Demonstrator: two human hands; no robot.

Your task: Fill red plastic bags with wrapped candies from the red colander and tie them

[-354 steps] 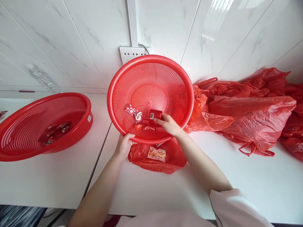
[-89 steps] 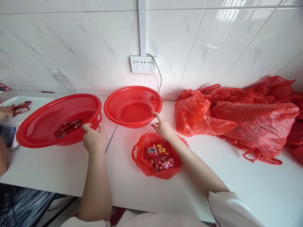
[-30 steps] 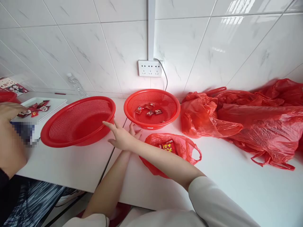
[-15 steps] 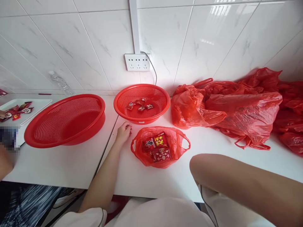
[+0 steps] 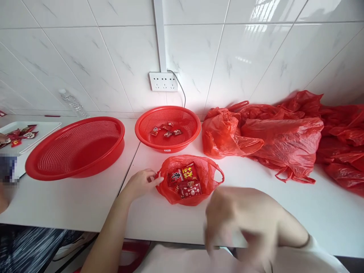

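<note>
A red plastic bag (image 5: 209,172) stands on the table with its mouth wide, showing several red snack packets (image 5: 190,189) inside. My left hand (image 5: 141,184) is at the bag's left handle, thumb and fingers apart; the thumb tip overlaps the rim, and I cannot tell whether it grips. My right hand (image 5: 231,220) hangs over the table's front edge, to the lower right of the bag. Motion smears its fingers, so what they hold, if anything, does not show. Behind the bag sits a round red basket (image 5: 187,142) with several small wrapped pieces (image 5: 167,134) in it.
A larger red basket (image 5: 113,155) stands tilted at the left. Beyond it is a white tray (image 5: 47,133) with packets, beside another person's arm (image 5: 3,199). Several full red bags (image 5: 281,140) line the right. A plastic bottle (image 5: 74,103) leans near the wall socket (image 5: 163,82).
My left hand has come from beside the small basket to the bag's left handle. My right hand has swung into view at the lower right. The view has shifted slightly.
</note>
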